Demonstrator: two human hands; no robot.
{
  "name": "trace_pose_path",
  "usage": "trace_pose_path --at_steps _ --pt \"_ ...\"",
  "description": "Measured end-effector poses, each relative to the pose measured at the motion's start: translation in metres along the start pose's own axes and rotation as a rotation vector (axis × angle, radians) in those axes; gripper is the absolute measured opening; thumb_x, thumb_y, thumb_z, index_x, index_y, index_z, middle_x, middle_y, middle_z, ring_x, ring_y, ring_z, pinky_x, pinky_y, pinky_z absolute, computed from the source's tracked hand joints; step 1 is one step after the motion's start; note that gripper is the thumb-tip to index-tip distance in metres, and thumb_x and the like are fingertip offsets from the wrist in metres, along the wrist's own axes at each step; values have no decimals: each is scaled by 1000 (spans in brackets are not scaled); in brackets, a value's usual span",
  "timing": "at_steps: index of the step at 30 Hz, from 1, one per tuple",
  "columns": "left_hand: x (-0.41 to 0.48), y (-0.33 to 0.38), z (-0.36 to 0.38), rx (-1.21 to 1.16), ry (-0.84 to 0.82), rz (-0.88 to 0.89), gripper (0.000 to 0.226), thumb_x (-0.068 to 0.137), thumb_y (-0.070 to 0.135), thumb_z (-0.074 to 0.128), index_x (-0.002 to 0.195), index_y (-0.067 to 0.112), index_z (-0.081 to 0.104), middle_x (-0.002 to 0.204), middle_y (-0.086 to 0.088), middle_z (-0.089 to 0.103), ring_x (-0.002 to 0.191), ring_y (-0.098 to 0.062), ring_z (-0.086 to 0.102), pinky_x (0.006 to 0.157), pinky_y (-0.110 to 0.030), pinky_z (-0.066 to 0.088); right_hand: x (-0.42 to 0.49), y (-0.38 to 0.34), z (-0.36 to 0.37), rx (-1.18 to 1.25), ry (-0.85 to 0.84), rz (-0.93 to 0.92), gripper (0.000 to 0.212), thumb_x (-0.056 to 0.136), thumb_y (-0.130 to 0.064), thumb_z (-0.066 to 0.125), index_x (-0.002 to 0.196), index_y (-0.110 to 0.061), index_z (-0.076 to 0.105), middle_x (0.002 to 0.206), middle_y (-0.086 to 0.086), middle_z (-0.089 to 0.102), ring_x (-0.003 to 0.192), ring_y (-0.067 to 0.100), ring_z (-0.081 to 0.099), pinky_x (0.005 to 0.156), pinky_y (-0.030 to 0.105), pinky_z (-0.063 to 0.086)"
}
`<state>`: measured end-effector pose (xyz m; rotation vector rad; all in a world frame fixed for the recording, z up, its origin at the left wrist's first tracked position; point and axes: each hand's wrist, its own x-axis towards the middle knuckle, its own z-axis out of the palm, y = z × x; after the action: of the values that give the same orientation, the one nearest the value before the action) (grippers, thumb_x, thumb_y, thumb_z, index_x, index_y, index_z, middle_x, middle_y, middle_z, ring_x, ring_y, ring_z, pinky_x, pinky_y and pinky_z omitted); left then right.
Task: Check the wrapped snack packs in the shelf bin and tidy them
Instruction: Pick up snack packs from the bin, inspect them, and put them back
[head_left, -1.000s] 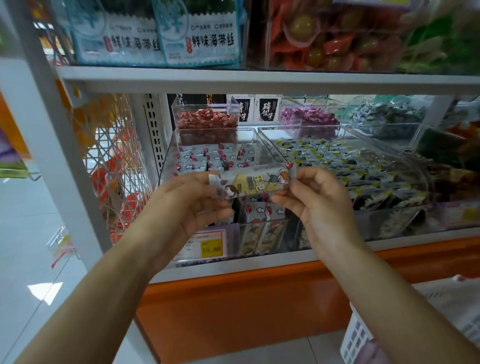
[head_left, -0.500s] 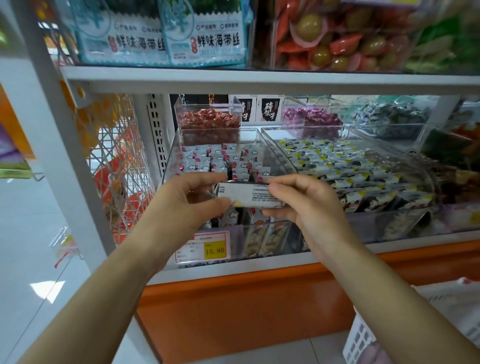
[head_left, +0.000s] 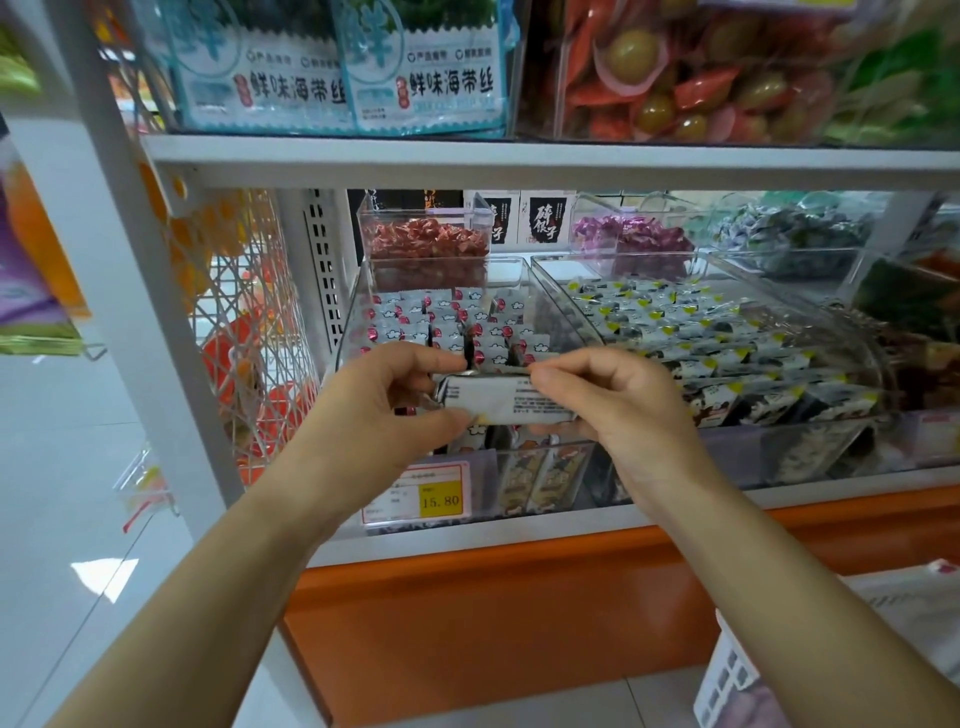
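Note:
A small wrapped snack pack (head_left: 501, 399) is held level in front of the clear shelf bin (head_left: 558, 304), its white printed back turned toward me. My left hand (head_left: 382, 410) pinches its left end between thumb and fingers. My right hand (head_left: 618, 410) pinches its right end and top edge. Behind the hands, the bin holds several rows of similar packs (head_left: 447, 319) with red and white wrappers. More packs stand upright against the bin's front wall, partly hidden by my hands.
A yellow price tag (head_left: 439, 500) reading 15.80 sits on the bin's front. A second clear bin (head_left: 727, 338) of dark and yellow packs stands to the right. Smaller boxes of red candy (head_left: 423, 241) and purple candy (head_left: 631, 239) sit behind. A white basket (head_left: 727, 680) is lower right.
The pack was turned over between my hands, from its yellow cartoon front to its white printed back, and lowered slightly toward the bin. Both hands kept their hold.

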<state>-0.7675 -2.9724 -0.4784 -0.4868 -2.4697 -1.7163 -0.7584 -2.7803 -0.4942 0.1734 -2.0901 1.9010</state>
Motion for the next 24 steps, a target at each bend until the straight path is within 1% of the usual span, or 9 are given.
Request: trace_pose_path --at_steps 3,5,8,11,13,15,17,20,24 --pt "-1 2 3 24 -23 32 34 73 12 75 98 34 65 82 7 51 65 1 55 68 -18 54 0 0 1 -71 76 -26 15 81 -21 70 67 -16 70 73 11 68 79 30 66 75 51 56" --pt "-2 2 4 6 -49 19 30 73 17 75 95 33 64 84 5 54 66 0 57 65 -17 54 0 0 1 -113 91 -63 18 81 -22 69 65 -15 69 69 10 67 72 27 65 72 43 57" --pt "-3 4 3 -54 -58 -19 20 70 35 72 86 24 66 83 0 64 71 -8 61 62 -17 52 -4 -2 3 -218 53 -175 17 82 -21 69 65 -19 68 62 0 64 59 9 59 59 20 49" --pt "-2 5 1 -4 -20 -8 13 78 27 69 76 15 66 75 -2 68 64 -9 61 56 -16 50 -5 -2 5 -230 7 -201 15 82 -19 69 67 -23 69 66 -2 67 62 11 62 60 24 50" --pt "0 4 -2 42 -24 0 15 79 26 69 71 13 68 74 -4 68 67 -18 62 58 -24 52 -5 -2 5 -226 -21 -197 15 81 -19 69 67 -23 70 66 -2 68 62 12 62 59 25 51" --pt "2 4 -7 104 -46 15 16 79 28 69 69 16 71 73 -3 69 70 -23 63 60 -27 54 -5 -3 5 -214 -54 -187 16 81 -18 69 66 -23 70 64 -7 68 59 4 62 55 17 49" --pt "2 3 -13 157 -85 33 14 78 29 69 68 21 73 70 1 71 68 -22 64 58 -21 53 -5 -3 5 -198 -87 -176 16 81 -16 69 67 -22 70 62 -12 67 59 0 61 54 12 46" --pt "2 3 -20 193 -136 37 11 74 36 68 71 28 74 74 -4 71 73 -27 64 60 -23 53 -6 -2 5 -167 -103 -162 13 80 -15 69 68 -19 70 61 -12 67 59 -1 61 54 11 46" --pt "2 4 -21 140 -149 44 9 75 36 66 73 31 73 72 7 72 67 -8 66 54 -11 49 -7 0 8 -159 -75 -158 12 81 -17 69 69 -16 71 64 -4 68 60 3 61 56 15 48"
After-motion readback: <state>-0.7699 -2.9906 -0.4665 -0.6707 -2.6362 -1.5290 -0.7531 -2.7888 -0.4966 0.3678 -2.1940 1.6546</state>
